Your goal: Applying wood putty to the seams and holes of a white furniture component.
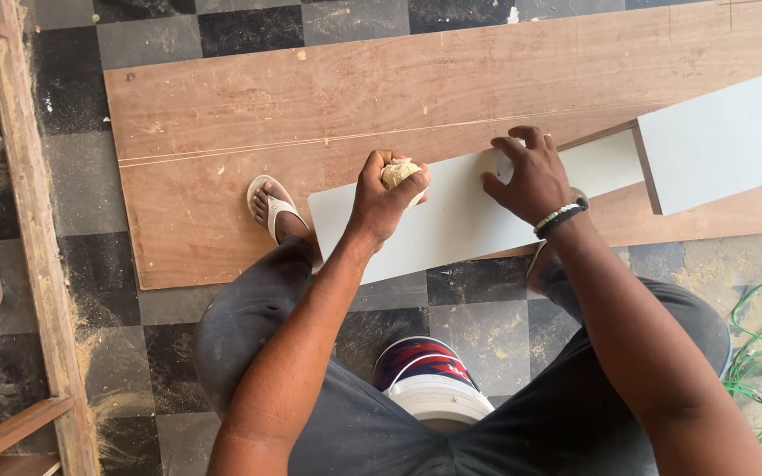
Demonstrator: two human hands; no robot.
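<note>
Crouching over plywood [222, 115], your left hand [381, 198] is fisting a rag [401, 171], right hand [531, 176] fingers spread, bracing the white board [451, 225]; next, wipe along it.

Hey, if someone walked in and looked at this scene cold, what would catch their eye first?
Probably the two hands at the centre: the left hand grips a pale wad of cloth against a long white panel, and the right hand presses flat on the same panel. Under it lies a big reddish plywood sheet on the checkered floor, and a white bucket sits between the person's knees.
</note>
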